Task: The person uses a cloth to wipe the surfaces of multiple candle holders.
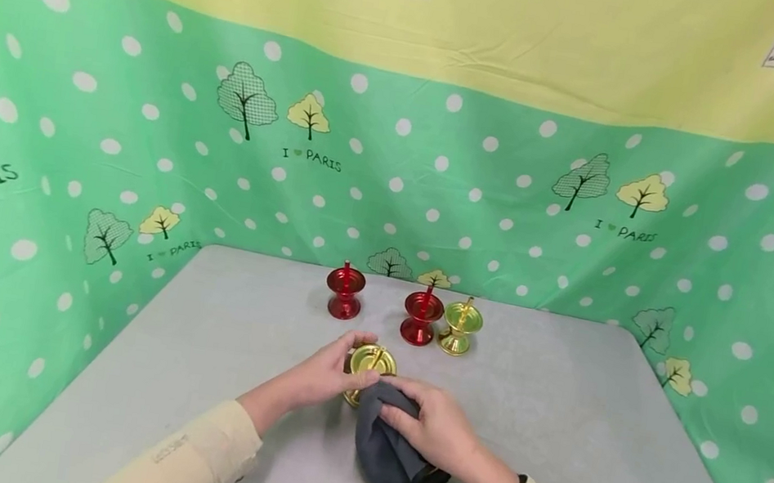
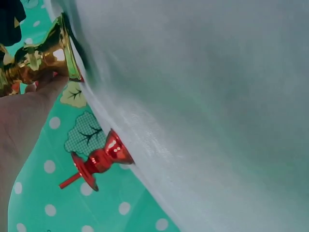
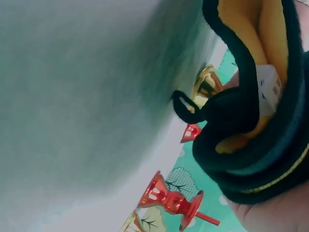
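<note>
Cream sleeves (image 1: 187, 445) nearest, at the near side of the gold candle holder (image 1: 364, 360), which is held above or on the tabletop (image 1: 558, 398); base contact cannot be told. Red holder (image 1: 344, 306) beyond it, to the left; another red holder (image 1: 419, 330) and a second gold holder (image 1: 454, 342) beyond it, to the right, close together. All three upright.

Step in hand judged to be wiping. Best done with the gold candle holder steadied low by its cup and stem, a single flat fold of the grey cloth (image 1: 380, 447) being worked round the dish and the spike kept from bending. Loose cloth should be gathered, lest the hanging loop (image 3: 186, 107) be snagged.

Left hand (image 1: 328, 369): fingers curled about the gold candle holder, narrow grip. Right hand (image 1: 438, 426): cloth pinched between thumb and fingers, bunched at the holder's near right edge; pressure cannot be told.
</note>
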`<move>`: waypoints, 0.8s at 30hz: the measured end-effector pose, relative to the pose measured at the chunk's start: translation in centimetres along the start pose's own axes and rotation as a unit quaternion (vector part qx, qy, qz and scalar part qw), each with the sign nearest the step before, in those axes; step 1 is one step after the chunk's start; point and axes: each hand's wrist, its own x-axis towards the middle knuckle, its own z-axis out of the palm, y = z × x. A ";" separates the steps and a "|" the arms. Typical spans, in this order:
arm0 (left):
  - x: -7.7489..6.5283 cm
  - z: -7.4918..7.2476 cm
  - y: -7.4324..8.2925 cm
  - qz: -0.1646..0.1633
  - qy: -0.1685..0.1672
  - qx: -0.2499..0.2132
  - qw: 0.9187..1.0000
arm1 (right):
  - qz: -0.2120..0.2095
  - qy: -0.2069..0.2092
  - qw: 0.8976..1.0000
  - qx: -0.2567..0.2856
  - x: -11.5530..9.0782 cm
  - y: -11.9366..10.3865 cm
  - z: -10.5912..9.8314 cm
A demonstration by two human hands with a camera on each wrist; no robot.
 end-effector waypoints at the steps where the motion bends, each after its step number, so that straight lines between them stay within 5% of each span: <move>1: 0.1 0.0 -0.1 0.002 0.002 -0.010 1.000 | -0.001 0.000 1.000 0.002 0.0 0.1 0.0; 15: 0.9 -0.4 0.6 0.025 -0.054 0.023 0.998 | 0.011 -0.031 0.999 0.012 1.0 2.2 -1.9; 20: 0.9 0.6 0.6 0.016 -0.020 0.047 0.999 | 0.043 -0.020 0.999 0.016 0.7 2.6 -1.9; 24: 1.0 1.0 0.5 0.017 0.009 0.044 0.999 | 0.020 -0.014 1.000 0.002 0.3 2.5 -1.7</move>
